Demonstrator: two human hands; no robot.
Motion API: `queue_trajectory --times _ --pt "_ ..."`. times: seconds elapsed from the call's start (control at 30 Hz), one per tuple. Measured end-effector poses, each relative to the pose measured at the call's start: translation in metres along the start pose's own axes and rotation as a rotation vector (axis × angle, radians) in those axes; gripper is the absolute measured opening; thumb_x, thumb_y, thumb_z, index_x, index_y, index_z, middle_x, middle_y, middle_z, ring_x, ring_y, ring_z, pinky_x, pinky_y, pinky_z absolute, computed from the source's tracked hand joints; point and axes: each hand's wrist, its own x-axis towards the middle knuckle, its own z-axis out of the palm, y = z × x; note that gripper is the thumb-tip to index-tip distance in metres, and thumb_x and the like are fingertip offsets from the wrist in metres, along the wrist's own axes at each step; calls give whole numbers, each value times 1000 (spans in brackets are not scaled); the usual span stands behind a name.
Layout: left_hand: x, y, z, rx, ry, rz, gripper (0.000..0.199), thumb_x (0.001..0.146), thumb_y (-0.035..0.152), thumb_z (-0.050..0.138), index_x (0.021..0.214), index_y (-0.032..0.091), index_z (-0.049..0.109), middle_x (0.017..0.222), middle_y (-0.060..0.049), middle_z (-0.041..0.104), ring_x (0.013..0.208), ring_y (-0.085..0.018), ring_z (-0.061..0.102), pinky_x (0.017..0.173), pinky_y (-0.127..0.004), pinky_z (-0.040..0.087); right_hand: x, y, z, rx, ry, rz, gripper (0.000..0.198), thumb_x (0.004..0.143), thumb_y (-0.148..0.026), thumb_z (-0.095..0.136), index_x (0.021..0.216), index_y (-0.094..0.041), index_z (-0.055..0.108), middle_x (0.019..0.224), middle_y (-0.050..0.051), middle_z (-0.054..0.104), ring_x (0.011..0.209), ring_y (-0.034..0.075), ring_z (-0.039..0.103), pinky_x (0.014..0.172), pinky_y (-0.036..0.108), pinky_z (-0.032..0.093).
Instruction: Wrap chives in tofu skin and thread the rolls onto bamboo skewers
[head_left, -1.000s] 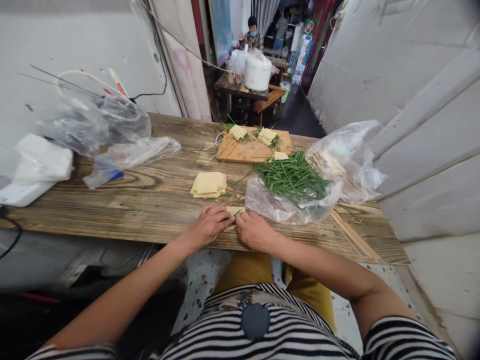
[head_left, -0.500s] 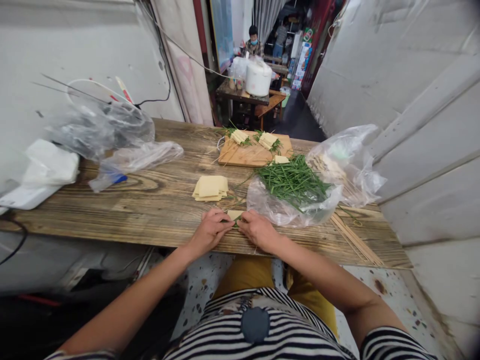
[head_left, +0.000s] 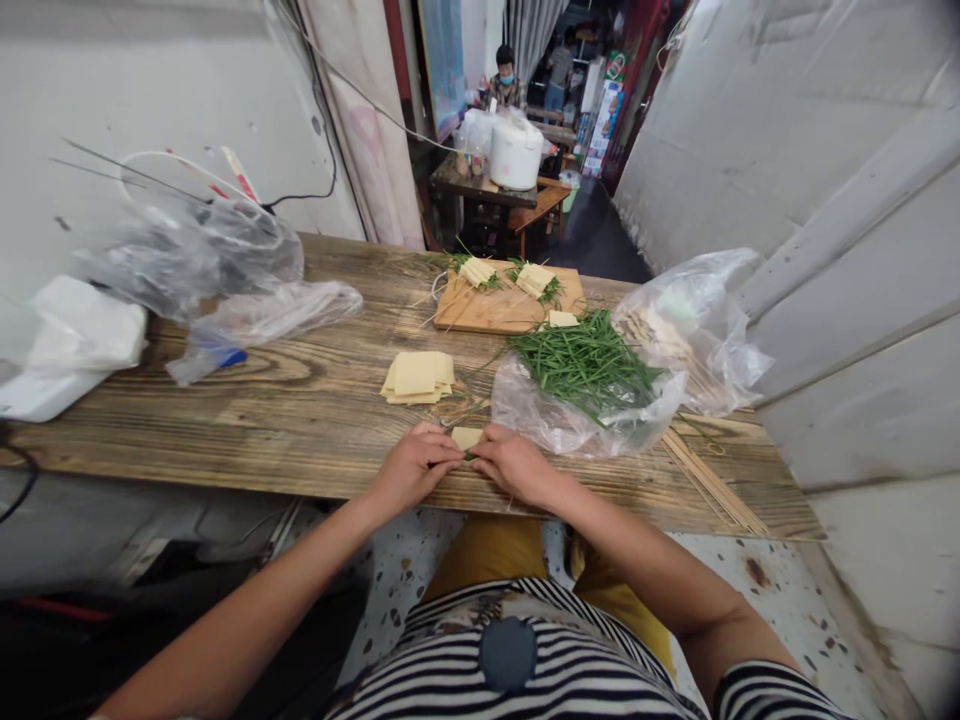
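Near the front edge of the wooden table, my left hand (head_left: 417, 464) and my right hand (head_left: 517, 464) pinch the two sides of a pale yellow tofu sheet (head_left: 466, 438). A bit of green chive shows at its near edge, between my fingertips; most of it is hidden. Just beyond my left hand lies a stack of tofu sheets (head_left: 418, 377). Past my right hand, a heap of cut chives (head_left: 589, 362) rests on a clear plastic bag (head_left: 517, 400). A single tofu piece (head_left: 562, 319) sits at the heap's far edge.
A cutting board (head_left: 491, 315) at the back carries two bundles of tofu rolls (head_left: 535, 281) with chives. Wooden skewers (head_left: 712, 485) and a bag of skewers (head_left: 675, 335) lie right. Plastic bags (head_left: 262, 320) and a white device (head_left: 56, 390) are left. A masked person (head_left: 508, 90) sits beyond.
My fingers have drawn slightly nearer to me on the tofu sheet, and less green shows between them. The view has shifted a little; the other things stay put.
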Motion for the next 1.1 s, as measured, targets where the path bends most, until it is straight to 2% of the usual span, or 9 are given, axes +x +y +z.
queue_trajectory --times 0.1,0.23,0.4,0.57,0.7,0.87,0.93,1.0,1.1 --pt "-6 0 3 -23 47 -77 14 86 32 65 87 27 78 83 -3 75 83 -19 61 79 -33 48 -3 -2 7 24 110 62 8 87 -20 66 91 -18 72 102 7 58 92 17 53 75 27 40" --pt "-14 0 8 -73 121 -172 15 84 36 67 86 26 78 81 -2 75 83 -18 63 80 -33 49 -6 -2 15 96 158 94 10 88 -19 65 89 -18 75 87 5 62 86 17 52 76 28 39" --pt "-12 7 6 7 99 -237 17 86 33 62 84 28 78 86 -1 73 85 -18 60 81 -33 45 -9 -2 18 167 192 112 16 90 -19 61 85 -17 76 83 5 62 83 16 52 78 29 39" --pt "-12 5 7 13 69 -321 16 85 33 64 84 27 78 86 -1 72 84 -17 60 79 -32 44 -9 -10 24 225 272 237 15 89 -19 61 89 -17 76 83 6 65 85 18 53 81 30 39" --pt "-11 2 7 26 60 -291 16 86 34 63 84 27 78 86 -1 72 85 -18 59 80 -33 45 -8 -13 30 259 310 326 14 87 -20 63 84 -19 76 80 5 66 84 18 55 82 31 40" --pt "-10 5 5 -26 90 -162 19 88 35 62 84 26 78 85 -3 74 87 -19 60 82 -34 48 -9 -13 30 241 322 341 10 85 -21 67 77 -18 74 79 4 64 83 18 55 81 31 41" --pt "-12 6 5 -56 106 -139 17 88 34 62 85 26 78 83 -3 75 85 -18 61 81 -33 49 -10 -12 29 227 307 333 9 84 -21 67 88 -17 74 80 5 63 83 18 55 80 30 41" --pt "-13 5 6 -77 127 -130 16 88 33 63 86 26 78 82 -2 75 83 -17 62 82 -32 49 -10 -12 27 223 281 313 20 85 -20 66 103 -17 73 81 5 62 84 18 54 78 30 41" --pt "-15 3 8 -92 151 -161 16 86 34 65 90 26 78 83 -2 75 83 -17 62 80 -31 50 -11 -12 27 237 256 279 20 88 -19 62 104 -18 74 81 5 59 84 18 53 77 29 41"
